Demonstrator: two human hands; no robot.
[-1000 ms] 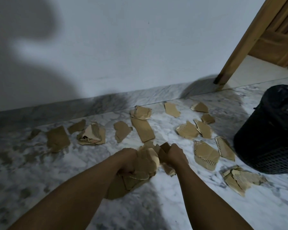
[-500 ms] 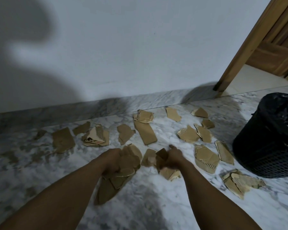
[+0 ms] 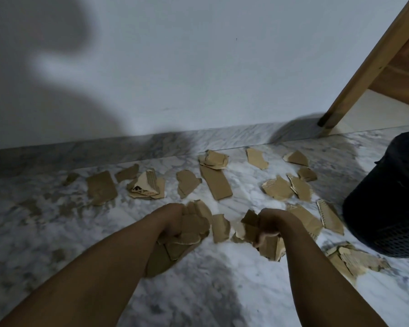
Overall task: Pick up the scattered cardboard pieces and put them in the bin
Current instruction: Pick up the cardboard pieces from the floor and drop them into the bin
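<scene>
At frame centre your left hand [image 3: 171, 220] curls round a wad of cardboard pieces [image 3: 194, 226]; just right of it, your right hand [image 3: 273, 223] clutches a second bunch [image 3: 270, 247]. Loose pieces [image 3: 216, 182] lie scattered on the marble floor [image 3: 222, 267] above them, and the black bin [image 3: 385, 197] stands at the right edge.

Both forearms are extended toward frame centre; cardboard pieces [image 3: 195, 226] are gripped in the left hand [image 3: 172, 220] and the right hand [image 3: 270, 223].

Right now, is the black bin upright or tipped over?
Upright. The black mesh bin stands on its base on the marble floor at the right, rim on top. How full it is cannot be told.
</scene>
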